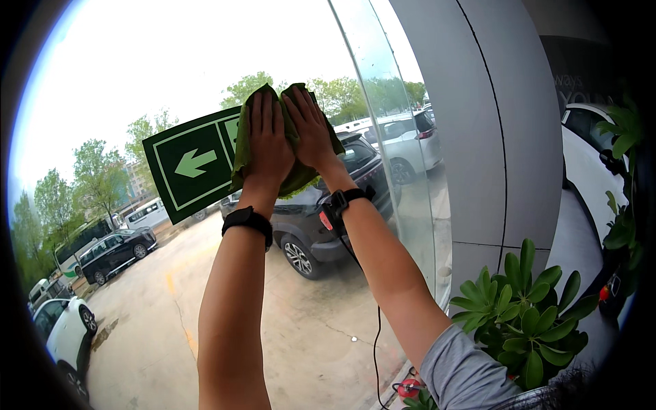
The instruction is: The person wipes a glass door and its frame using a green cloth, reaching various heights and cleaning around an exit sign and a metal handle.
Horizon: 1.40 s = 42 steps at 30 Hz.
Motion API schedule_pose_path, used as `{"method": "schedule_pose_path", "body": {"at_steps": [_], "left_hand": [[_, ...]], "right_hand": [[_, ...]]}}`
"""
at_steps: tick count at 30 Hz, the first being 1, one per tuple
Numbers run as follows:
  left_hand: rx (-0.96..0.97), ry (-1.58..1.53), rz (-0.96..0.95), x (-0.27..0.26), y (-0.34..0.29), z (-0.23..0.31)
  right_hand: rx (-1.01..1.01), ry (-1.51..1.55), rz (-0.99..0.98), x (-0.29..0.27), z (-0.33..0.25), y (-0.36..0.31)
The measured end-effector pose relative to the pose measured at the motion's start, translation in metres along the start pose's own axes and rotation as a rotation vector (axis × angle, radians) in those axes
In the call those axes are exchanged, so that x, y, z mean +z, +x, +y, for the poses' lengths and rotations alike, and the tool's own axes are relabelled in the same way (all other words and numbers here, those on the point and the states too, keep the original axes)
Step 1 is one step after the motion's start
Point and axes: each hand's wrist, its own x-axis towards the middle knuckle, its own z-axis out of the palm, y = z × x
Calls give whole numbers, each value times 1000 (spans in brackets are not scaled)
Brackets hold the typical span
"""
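A green cloth [295, 183] lies spread against the window glass, over the right part of a dark green sign [199, 183] with a pale arrow pointing left. My left hand [268, 150] presses flat on the cloth, fingers stretched upward. Beside it, my right hand [312, 133] also lies flat on the cloth, its fingers extended and angled up to the left. Both palms face the glass, and the cloth hides part of the sign's picture. Black bands circle both wrists; a small red and black device [326, 217] hangs by the right one.
A grey column [471, 150] rises to the right of the glass. Below it stands a leafy plant [523, 318], near my right sleeve. A black cord [378, 342] hangs beneath my right arm. Through the glass show a dark SUV [311, 236], other parked vehicles and trees.
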Motion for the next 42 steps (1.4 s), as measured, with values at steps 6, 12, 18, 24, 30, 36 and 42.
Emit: {"method": "schedule_pose_path", "body": {"at_steps": [6,12,18,24,30,36,42], "left_hand": [[39,-11,26,51,10,23],[-28,-184,111,108,4,44],[-49,-217,74,126,-19,68],[-64,-136,-242,102,-43,92],[-19,-225,-182,95,-86,110],[-47,-81,-359,34,-114,114],[-304,42,-412,-68,-153,106]], "right_hand": [[37,4,47,-6,49,-14],[120,-20,83,-6,89,-34],[209,-128,71,-7,116,-59],[336,-121,111,-7,118,-93],[658,-239,11,-14,108,-161],[819,-363,-89,-11,65,-208],[450,-168,56,-3,-47,-187]]}}
